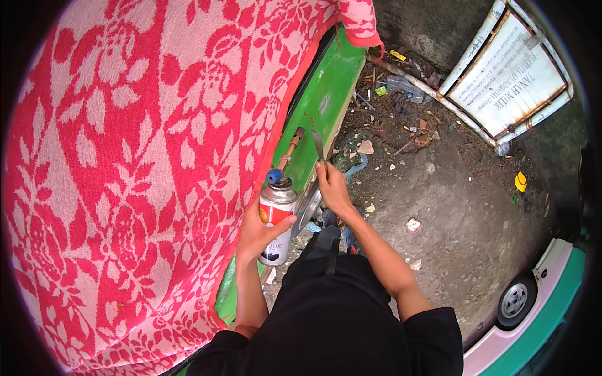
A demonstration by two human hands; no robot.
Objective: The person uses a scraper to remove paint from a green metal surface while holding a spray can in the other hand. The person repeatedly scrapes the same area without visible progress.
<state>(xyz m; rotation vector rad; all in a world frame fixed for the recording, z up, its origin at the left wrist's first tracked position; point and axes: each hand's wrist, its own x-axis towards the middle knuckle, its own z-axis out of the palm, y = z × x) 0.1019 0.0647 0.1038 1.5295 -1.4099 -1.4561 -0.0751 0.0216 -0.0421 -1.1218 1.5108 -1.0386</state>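
My left hand (256, 230) is wrapped round a gas canister (276, 219), white and red with a silver top. A blowtorch head (291, 150) with a blue knob is fitted on the canister, and its brass nozzle points at a green car panel (320, 103). In my right hand (334, 190) is a scraper (318, 145) with a thin metal blade, its tip close to the panel beside the nozzle. A pale, bare-looking patch shows farther up the green paint. No flame can be made out.
A red and pink floral cloth (144, 175) drapes over the car at left. At far right leans a rusty white framed sign (508, 72). Litter and rubble lie on the dirt ground (439, 207). A pink and green vehicle (545, 301) stands at lower right.
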